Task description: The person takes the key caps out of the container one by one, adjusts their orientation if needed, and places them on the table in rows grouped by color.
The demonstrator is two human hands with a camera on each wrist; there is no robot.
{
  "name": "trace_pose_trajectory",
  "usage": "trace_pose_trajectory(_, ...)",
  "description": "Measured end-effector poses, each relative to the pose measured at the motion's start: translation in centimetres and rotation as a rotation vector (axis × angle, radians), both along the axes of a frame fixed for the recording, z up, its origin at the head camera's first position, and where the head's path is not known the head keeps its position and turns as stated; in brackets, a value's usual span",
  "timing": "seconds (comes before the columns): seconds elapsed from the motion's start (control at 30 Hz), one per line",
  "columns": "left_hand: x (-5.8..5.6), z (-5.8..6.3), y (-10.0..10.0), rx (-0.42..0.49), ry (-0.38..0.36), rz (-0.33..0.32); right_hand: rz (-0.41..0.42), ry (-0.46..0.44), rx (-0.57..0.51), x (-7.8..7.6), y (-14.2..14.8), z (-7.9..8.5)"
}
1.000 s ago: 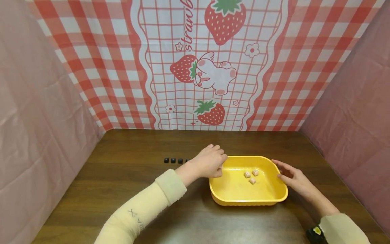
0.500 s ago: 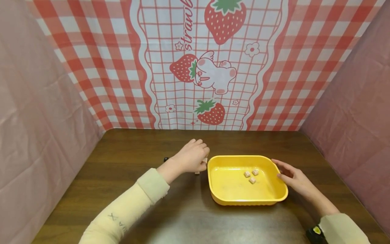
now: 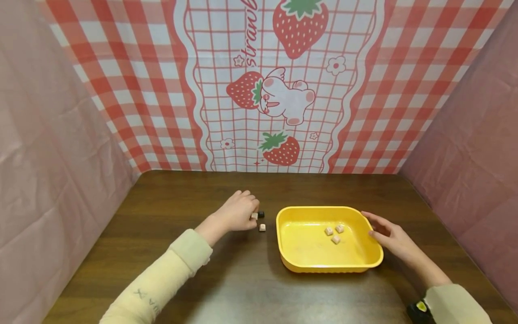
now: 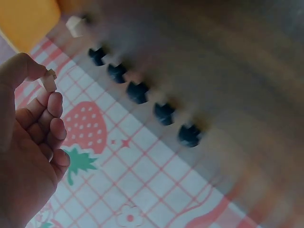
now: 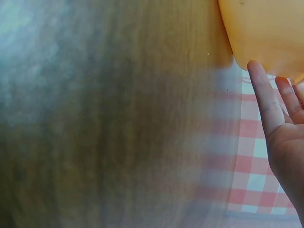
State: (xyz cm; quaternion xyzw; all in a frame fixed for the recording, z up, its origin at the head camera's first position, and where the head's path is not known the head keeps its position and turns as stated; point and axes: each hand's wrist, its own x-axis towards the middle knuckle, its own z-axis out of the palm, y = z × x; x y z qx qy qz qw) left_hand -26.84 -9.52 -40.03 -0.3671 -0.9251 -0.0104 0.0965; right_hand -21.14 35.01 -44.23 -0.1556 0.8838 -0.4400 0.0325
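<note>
Just below the head view's center, your left hand [image 3: 234, 213] pinches a small pale block [image 4: 49, 81] between thumb and finger, left of the yellow bin [image 3: 329, 270]. At lower right, your right hand's [image 3: 395, 239] loosely extended fingers rest against that bin. Five black blocks [image 4: 137, 92] line the left wrist view's upper middle.

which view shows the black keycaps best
The left wrist view: five black keycaps show there in a row, uncovered. The head view shows just one, beside the left hand; the right wrist view shows none.
</note>
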Motion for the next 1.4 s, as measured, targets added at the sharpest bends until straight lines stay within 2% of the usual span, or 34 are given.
trace_pose_trajectory(0.33,0.0,-2.1,-0.8,-0.031,-0.041,0.021,-0.002,0.012,0.008,-0.1,0.1,-0.1)
trace_pose_trajectory(0.8,-0.3,-3.7,-1.1,-0.069,-0.076,0.023,-0.008,0.004,0.022,-0.1,0.1,0.0)
trace_pose_trajectory(1.1,-0.5,-3.6,-1.1,-0.073,-0.050,0.024,-0.011,-0.022,0.005,-0.1,0.0,0.0)
trace_pose_trajectory(1.23,-0.5,-2.9,-1.1,-0.056,-0.018,0.011,-0.015,-0.015,0.012,-0.1,0.0,-0.1)
trace_pose_trajectory(1.4,-0.4,-1.6,-0.6,-0.043,-0.006,0.003,-0.015,0.000,0.023,-0.2,0.0,-0.1)
